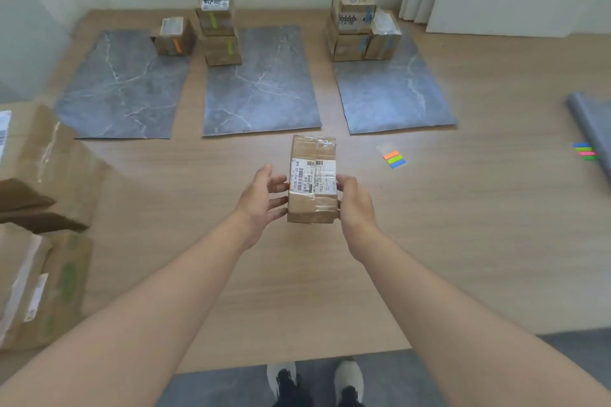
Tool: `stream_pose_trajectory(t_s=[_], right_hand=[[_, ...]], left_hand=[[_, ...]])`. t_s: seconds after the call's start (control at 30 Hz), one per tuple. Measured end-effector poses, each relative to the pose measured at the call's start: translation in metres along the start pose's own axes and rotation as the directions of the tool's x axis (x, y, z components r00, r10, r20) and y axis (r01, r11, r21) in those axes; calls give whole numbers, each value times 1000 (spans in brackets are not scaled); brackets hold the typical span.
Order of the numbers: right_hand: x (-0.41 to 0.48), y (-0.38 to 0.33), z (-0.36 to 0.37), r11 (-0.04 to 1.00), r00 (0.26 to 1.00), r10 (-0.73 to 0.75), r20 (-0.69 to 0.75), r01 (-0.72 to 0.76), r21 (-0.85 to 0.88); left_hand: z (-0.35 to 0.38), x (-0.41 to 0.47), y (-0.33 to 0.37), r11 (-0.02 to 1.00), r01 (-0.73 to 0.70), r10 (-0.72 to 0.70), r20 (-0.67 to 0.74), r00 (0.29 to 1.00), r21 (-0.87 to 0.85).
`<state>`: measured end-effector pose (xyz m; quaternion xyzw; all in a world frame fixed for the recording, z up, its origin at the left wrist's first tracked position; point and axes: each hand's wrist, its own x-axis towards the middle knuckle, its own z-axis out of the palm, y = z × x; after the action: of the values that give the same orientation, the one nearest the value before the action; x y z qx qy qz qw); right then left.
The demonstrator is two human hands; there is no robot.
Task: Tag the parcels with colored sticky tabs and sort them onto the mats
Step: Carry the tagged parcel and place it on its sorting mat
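A brown taped parcel [314, 175] with a white shipping label on top is held over the wooden table, just in front of the middle mat. My right hand [355, 205] grips its right side, thumb on the label's edge. My left hand [259, 198] is at its left side with straight fingers touching the cardboard. A pad of orange, green and blue sticky tabs [394, 158] lies on the table to the right of the parcel. Three grey marble-pattern mats lie beyond: left mat [122, 89], middle mat [264, 92], right mat [393, 99].
One orange-tabbed box [172, 36] stands on the left mat, two stacked green-tabbed boxes [218, 26] on the middle, blue-tabbed boxes [357, 23] on the right. Larger cartons [49, 168] crowd the table's left edge. More tabs [585, 151] and a rolled mat [591, 122] lie far right.
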<state>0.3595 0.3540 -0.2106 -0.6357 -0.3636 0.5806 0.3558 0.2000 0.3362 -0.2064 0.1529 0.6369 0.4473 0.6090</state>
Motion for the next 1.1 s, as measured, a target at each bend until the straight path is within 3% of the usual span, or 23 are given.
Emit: stream_pose_trajectory(t_s=[0.83, 1.1], right_hand=[[32, 69, 3, 982, 988, 130, 86, -116, -149], [33, 60, -3, 979, 986, 152, 73, -141, -146]], left_hand=[[0, 24, -59, 992, 112, -115, -42, 993, -56], [3, 30, -52, 991, 122, -117, -93, 989, 49]])
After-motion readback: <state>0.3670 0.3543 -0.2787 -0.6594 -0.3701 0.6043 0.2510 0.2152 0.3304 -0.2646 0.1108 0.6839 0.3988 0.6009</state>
